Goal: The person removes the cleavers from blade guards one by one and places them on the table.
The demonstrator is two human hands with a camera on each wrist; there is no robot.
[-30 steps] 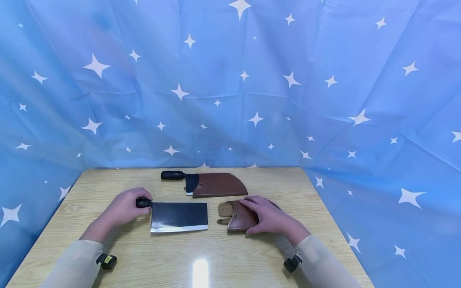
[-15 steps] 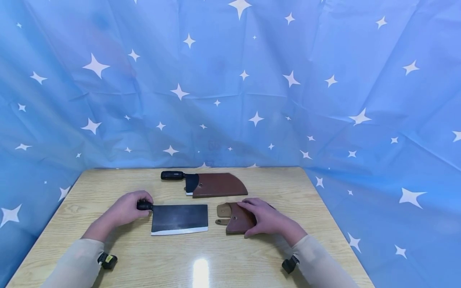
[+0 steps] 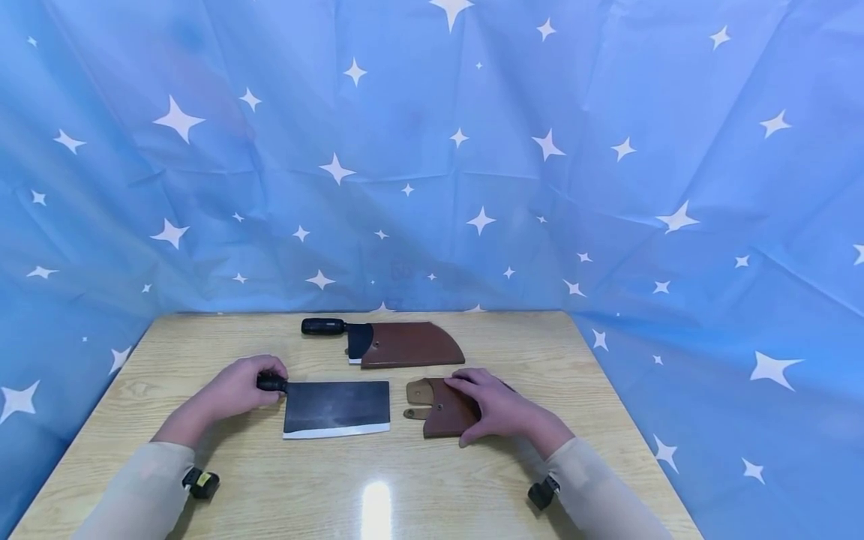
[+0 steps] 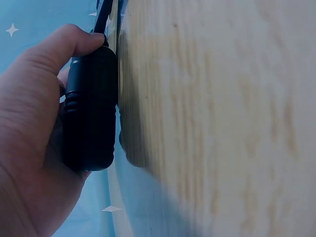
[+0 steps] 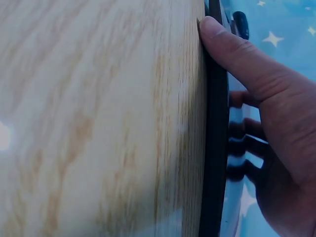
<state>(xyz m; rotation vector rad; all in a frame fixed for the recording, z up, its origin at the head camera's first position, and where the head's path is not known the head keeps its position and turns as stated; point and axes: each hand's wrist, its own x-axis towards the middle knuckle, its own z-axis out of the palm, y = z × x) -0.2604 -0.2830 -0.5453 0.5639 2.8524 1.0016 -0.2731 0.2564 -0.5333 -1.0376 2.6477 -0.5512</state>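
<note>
A cleaver [image 3: 337, 407] with a broad dark blade and a bright lower edge lies flat in front of me, blade to the right. My left hand [image 3: 236, 391] grips its black handle [image 4: 91, 111], thumb along the top near the blade end. To the right of the blade tip lies a brown leather knife sheath [image 3: 447, 420], its tan flap and snap strap facing the cleaver. My right hand [image 3: 502, 409] holds the sheath across its width, thumb at the near edge and fingers bent over the top. The sheath's right end is hidden under that hand.
Behind them, a second cleaver with a black handle [image 3: 322, 326] lies in a brown leather sheath [image 3: 415, 346] near the back of the wooden table [image 3: 283, 495]. A blue curtain [image 3: 405, 150] with white stars hangs around the table.
The sheath under my right hand has slid slightly left and nearer to me. The gripped cleaver has shifted very slightly toward me. The second cleaver stays where it was.
</note>
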